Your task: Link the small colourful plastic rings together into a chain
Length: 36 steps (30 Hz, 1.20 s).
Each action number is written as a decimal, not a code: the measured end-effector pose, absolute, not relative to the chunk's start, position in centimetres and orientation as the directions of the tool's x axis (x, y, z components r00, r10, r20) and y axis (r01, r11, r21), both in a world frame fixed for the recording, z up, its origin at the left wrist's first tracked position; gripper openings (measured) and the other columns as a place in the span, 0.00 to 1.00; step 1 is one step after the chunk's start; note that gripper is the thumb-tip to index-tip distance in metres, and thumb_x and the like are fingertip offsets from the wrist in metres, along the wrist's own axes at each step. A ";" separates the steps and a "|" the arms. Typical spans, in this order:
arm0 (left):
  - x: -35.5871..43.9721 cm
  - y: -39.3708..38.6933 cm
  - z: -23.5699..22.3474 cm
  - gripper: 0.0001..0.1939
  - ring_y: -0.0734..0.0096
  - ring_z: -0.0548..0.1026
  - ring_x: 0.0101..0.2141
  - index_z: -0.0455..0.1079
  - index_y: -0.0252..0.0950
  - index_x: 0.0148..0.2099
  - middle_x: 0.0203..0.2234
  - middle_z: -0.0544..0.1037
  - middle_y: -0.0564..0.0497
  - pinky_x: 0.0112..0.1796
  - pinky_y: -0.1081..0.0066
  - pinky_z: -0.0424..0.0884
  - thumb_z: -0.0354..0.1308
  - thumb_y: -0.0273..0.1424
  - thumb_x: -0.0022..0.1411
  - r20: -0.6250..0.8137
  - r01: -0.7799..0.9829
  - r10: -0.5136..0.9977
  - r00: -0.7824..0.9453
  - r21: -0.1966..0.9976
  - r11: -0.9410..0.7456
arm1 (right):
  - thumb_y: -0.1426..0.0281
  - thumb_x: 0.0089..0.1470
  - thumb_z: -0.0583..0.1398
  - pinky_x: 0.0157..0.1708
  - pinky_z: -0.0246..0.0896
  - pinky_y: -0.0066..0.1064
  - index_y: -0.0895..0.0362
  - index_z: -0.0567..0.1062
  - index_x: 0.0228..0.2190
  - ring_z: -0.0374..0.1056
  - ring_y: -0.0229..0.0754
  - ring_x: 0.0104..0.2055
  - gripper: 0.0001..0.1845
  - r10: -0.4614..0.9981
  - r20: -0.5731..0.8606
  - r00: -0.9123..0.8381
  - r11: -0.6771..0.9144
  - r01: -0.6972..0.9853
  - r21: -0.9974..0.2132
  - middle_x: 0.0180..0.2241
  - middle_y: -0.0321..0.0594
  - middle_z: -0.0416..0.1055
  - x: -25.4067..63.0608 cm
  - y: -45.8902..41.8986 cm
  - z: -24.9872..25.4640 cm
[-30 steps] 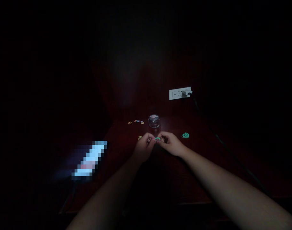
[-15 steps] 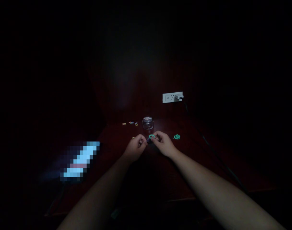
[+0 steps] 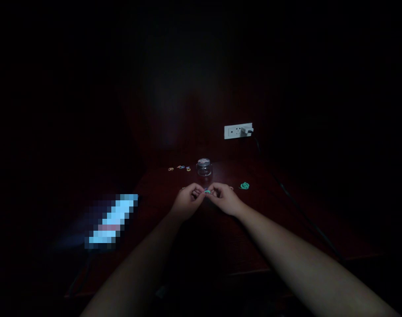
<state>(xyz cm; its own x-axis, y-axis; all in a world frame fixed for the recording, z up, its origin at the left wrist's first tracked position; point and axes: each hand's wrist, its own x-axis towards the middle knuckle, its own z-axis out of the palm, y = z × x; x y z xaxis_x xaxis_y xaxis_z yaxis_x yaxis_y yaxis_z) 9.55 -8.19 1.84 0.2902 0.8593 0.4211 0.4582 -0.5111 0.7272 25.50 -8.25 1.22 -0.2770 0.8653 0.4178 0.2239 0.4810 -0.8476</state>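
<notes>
My left hand [image 3: 189, 200] and my right hand [image 3: 224, 198] meet fingertip to fingertip over the table, just in front of a clear lidded jar [image 3: 204, 168]. Between them is a small green ring [image 3: 208, 192], pinched by my right thumb and finger. A small dark purplish piece [image 3: 205, 189] shows right beside it at my left fingertips; its shape is mostly hidden. Several overlapping green rings [image 3: 244, 186] lie to the right of my right hand. Small coloured rings [image 3: 181, 167] lie in little groups left of the jar.
The dark red table [image 3: 220, 246] is dimly lit. A glowing, pixelated screen [image 3: 113, 220] lies at the left. On the back wall is a white socket plate [image 3: 233, 131] with a plug in it; a dark cable [image 3: 303, 220] runs down the right side.
My hands have come closer, so the fingertips now meet. The green ring has moved slightly down and left between them and appears tilted flatter. A pale ring now shows beside my right hand.
</notes>
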 end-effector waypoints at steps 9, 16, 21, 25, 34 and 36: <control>9.6 -8.2 1.8 0.07 0.80 0.62 0.21 0.65 0.32 0.30 0.20 0.67 0.55 0.22 0.79 0.59 0.53 0.32 0.53 0.382 0.450 0.865 0.325 0.742 -0.496 | 0.69 0.47 0.56 0.20 0.47 0.23 0.59 0.66 0.24 0.52 0.31 0.21 0.05 0.870 0.423 -0.255 0.473 0.184 -0.862 0.18 0.30 0.57 25.8 -7.8 0.9; 9.5 -8.0 1.8 0.07 0.79 0.64 0.22 0.66 0.32 0.30 0.21 0.69 0.54 0.23 0.78 0.60 0.52 0.32 0.54 0.365 0.460 0.856 0.367 0.728 -0.508 | 0.68 0.46 0.57 0.20 0.46 0.23 0.59 0.66 0.24 0.51 0.31 0.21 0.07 0.869 0.395 -0.298 0.446 0.125 -0.886 0.19 0.30 0.57 26.1 -7.2 0.4; 9.5 -7.9 1.9 0.08 0.78 0.65 0.24 0.67 0.32 0.33 0.23 0.69 0.53 0.25 0.77 0.62 0.53 0.33 0.54 0.390 0.437 0.859 0.331 0.744 -0.506 | 0.67 0.44 0.58 0.19 0.44 0.23 0.59 0.66 0.24 0.49 0.30 0.19 0.08 0.868 0.375 -0.326 0.436 0.138 -0.889 0.18 0.29 0.56 26.3 -6.9 0.0; 9.5 -8.0 1.9 0.10 0.78 0.66 0.24 0.67 0.32 0.34 0.24 0.69 0.53 0.25 0.77 0.62 0.54 0.34 0.55 0.378 0.399 0.873 0.309 0.781 -0.480 | 0.65 0.42 0.60 0.19 0.44 0.23 0.60 0.68 0.27 0.50 0.29 0.19 0.11 0.867 0.370 -0.333 0.428 0.118 -0.896 0.19 0.30 0.58 26.3 -6.9 0.0; 9.6 -8.0 1.5 0.08 0.78 0.65 0.24 0.67 0.32 0.34 0.24 0.70 0.52 0.24 0.78 0.62 0.54 0.33 0.54 0.384 0.391 0.861 0.335 0.775 -0.497 | 0.65 0.44 0.59 0.18 0.42 0.23 0.60 0.68 0.23 0.49 0.29 0.19 0.10 0.857 0.372 -0.355 0.440 0.132 -0.888 0.16 0.29 0.56 26.4 -7.2 0.3; 9.6 -8.0 1.6 0.08 0.78 0.65 0.24 0.67 0.32 0.33 0.24 0.69 0.52 0.24 0.78 0.62 0.54 0.32 0.54 0.386 0.393 0.858 0.337 0.771 -0.501 | 0.66 0.44 0.58 0.18 0.42 0.23 0.60 0.67 0.23 0.48 0.29 0.18 0.09 0.850 0.370 -0.374 0.441 0.123 -0.889 0.16 0.29 0.55 26.4 -7.1 0.2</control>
<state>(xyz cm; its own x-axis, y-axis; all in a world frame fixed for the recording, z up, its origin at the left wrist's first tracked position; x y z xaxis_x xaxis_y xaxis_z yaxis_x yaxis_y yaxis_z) 9.63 -8.01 1.60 0.3373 0.8584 0.3864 0.3933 -0.5014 0.7706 26.37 -7.14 0.22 -0.3744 0.8504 0.3696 0.1233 0.4408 -0.8891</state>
